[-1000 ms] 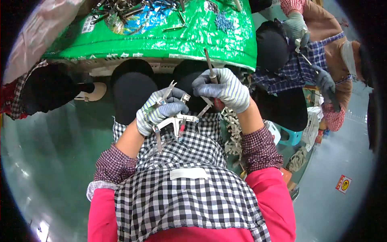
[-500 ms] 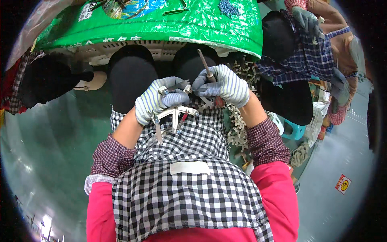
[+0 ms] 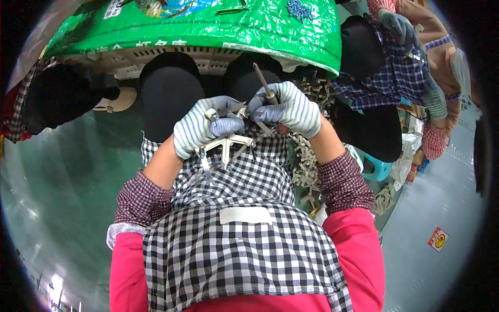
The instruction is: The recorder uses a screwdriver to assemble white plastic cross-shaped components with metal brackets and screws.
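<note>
Both my hands wear striped, grey-palmed gloves and meet above my lap. My left hand is closed around a white plastic bracket with several arms; a thin metal strip hangs from one side of it. One pale end of the piece pokes out between the hands, near my right fingertips. My right hand is closed on a screwdriver, whose thin shaft points up and away from me. Something reddish shows under that hand, partly hidden. Whether the right fingertips touch the bracket, I cannot tell.
A green plastic sheet covers a pale crate ahead, with a heap of blue screws on it. Many grey-white parts lie right of my lap. Another person in a checked apron works at right, near a blue stool.
My hands stay almost in place around the bracket. The red piece seen by the bracket's middle arm no longer shows there. At right, the other person's lower hand has shifted slightly.
</note>
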The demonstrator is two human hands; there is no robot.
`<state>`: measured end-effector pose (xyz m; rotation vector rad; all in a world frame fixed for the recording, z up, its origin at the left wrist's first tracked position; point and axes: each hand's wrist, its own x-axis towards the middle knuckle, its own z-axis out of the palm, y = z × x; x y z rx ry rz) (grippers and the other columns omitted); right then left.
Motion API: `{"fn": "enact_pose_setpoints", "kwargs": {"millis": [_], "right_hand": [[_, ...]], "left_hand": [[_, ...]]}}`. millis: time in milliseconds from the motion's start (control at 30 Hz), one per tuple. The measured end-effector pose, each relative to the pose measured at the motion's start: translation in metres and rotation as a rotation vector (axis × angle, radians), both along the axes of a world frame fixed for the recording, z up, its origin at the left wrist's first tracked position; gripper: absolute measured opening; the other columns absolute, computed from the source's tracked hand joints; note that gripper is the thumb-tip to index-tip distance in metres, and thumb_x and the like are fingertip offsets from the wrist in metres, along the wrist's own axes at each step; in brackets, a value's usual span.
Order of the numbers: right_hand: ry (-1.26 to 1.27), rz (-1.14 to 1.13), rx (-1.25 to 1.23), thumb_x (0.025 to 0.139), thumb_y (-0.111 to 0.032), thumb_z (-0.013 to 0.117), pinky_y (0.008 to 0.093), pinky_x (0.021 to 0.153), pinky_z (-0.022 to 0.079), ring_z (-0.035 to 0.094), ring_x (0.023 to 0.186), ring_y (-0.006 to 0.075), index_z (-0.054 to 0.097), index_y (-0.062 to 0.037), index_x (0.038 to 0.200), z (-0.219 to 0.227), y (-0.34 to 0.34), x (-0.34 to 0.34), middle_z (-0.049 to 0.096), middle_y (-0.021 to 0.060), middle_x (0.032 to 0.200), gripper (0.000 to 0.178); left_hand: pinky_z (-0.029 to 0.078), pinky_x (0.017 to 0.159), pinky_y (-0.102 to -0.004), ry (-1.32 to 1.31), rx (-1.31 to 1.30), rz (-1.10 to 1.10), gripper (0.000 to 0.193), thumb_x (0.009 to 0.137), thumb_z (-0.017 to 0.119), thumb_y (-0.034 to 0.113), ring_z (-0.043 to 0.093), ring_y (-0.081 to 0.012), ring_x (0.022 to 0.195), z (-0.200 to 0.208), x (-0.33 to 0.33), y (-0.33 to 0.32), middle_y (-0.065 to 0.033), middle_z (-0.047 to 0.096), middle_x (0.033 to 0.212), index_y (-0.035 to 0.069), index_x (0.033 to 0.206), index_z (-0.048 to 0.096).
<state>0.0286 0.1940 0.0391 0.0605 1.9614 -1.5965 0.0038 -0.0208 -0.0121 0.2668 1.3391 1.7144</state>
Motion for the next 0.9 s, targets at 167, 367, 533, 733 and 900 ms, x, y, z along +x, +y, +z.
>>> {"fn": "enact_pose_setpoints", "kwargs": {"millis": [167, 367, 533, 733, 900], "right_hand": [[0.007, 0.009, 0.036, 0.072, -0.009, 0.070, 0.0262, 0.072, 0.048, 0.060, 0.075, 0.0100, 0.067, -0.0004, 0.087, -0.002, 0.004, 0.000, 0.067, 0.0054, 0.080, 0.017], [0.063, 0.084, 0.066, 0.072, -0.012, 0.069, 0.0288, 0.069, 0.049, 0.061, 0.070, 0.0137, 0.066, -0.0007, 0.085, 0.008, -0.014, -0.012, 0.067, 0.0082, 0.077, 0.018], [0.279, 0.202, 0.317, 0.069, -0.013, 0.066, 0.0337, 0.063, 0.047, 0.062, 0.066, 0.0233, 0.066, -0.0036, 0.079, 0.022, -0.012, -0.006, 0.063, 0.0132, 0.072, 0.014], [0.016, 0.091, 0.123, 0.067, -0.005, 0.071, 0.0270, 0.062, 0.046, 0.056, 0.065, 0.0095, 0.067, -0.0021, 0.077, 0.018, -0.005, 0.009, 0.064, 0.0027, 0.069, 0.011], [0.026, 0.093, 0.101, 0.070, -0.008, 0.072, 0.0263, 0.061, 0.047, 0.057, 0.064, 0.0086, 0.068, -0.0022, 0.079, 0.023, 0.003, 0.008, 0.065, 0.0040, 0.069, 0.012]], "left_hand": [[0.048, 0.069, -0.0257, 0.049, -0.013, -0.020, 0.035, 0.073, 0.070, 0.015, 0.059, -0.0108, 0.075, -0.006, -0.001, 0.003, -0.0073, 0.064, 0.084, -0.001, 0.102, 0.059], [0.048, 0.070, -0.0263, 0.144, -0.075, -0.013, 0.034, 0.072, 0.070, 0.016, 0.059, -0.0112, 0.079, 0.006, -0.005, -0.017, -0.0072, 0.064, 0.086, 0.001, 0.101, 0.061], [0.050, 0.071, -0.0292, 0.041, -0.107, -0.163, 0.033, 0.071, 0.073, 0.018, 0.059, -0.0125, 0.080, 0.008, -0.006, -0.007, -0.0052, 0.064, 0.089, 0.003, 0.098, 0.062], [0.047, 0.073, -0.0256, 0.166, 0.030, -0.144, 0.039, 0.072, 0.069, 0.013, 0.054, -0.0093, 0.082, -0.002, 0.021, -0.004, -0.0035, 0.060, 0.093, 0.003, 0.108, 0.056], [0.036, 0.095, -0.0296, 0.044, 0.137, -0.359, 0.076, 0.071, 0.068, 0.027, 0.045, -0.0146, 0.108, 0.005, 0.009, -0.016, -0.0098, 0.048, 0.124, -0.001, 0.132, 0.034]]}}
